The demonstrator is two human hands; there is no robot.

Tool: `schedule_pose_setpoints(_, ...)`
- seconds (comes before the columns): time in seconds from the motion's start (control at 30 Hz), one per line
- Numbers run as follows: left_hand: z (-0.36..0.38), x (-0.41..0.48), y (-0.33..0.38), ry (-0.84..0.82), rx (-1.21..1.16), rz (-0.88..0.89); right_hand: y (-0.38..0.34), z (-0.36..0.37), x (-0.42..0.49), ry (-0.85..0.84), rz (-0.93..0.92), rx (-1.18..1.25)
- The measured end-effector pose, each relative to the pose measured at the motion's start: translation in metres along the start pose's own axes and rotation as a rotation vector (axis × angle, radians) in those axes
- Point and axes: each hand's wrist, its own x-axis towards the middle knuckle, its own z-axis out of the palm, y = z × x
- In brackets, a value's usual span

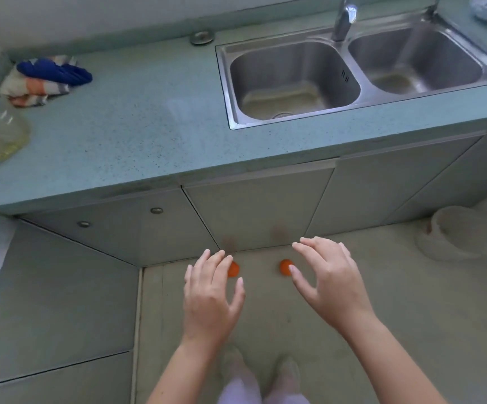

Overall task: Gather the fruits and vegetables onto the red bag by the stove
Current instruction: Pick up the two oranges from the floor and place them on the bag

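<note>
Nearest to the camera, the left hand and the right hand reach down over the pale floor, both with fingers spread apart and holding nothing. Just beyond the left fingertips lies a small round orange fruit, partly hidden by them; whether they touch it I cannot tell. A second orange fruit lies just beside the right thumb tip, between the two hands. Both fruits look smooth and sit near the foot of the flat grey cabinet doors. Farther, the speckled blue-green counter carries a crumpled striped cloth at the left and a shiny steel double sink at the right.
</note>
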Motion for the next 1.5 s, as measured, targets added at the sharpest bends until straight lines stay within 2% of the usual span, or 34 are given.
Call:
schedule_pose_setpoints(0.4, 0.241, 0.028, -0.138, -0.162, -0.038, 0.049, 0.138, 0.231, 0.022, -0.082, 0.054, -0.025)
schedule_pose_setpoints(0.63, 0.388, 0.024, -0.215, -0.253, -0.04, -0.036, 0.231, 0.364, -0.002, -0.086, 0.096, -0.089)
schedule_pose_setpoints(0.8, 0.47, 0.006, -0.264, -0.312, -0.007, -0.023, 0.286, 0.442, -0.026, -0.126, 0.134, -0.082)
schedule_pose_setpoints(1.07, 0.556, -0.029, -0.321, -0.318, 0.036, 0.002, 0.346, 0.543, -0.057, -0.191, 0.07, -0.094)
schedule_pose_setpoints(1.27, 0.594, -0.055, -0.359, -0.401, 0.072, 0.012, 0.368, 0.601, -0.086, -0.309, 0.247, 0.067)
schedule_pose_setpoints(1.5, 0.62, -0.071, -0.383, -0.501, 0.128, -0.123, 0.389, 0.621, -0.092, -0.362, 0.211, -0.011)
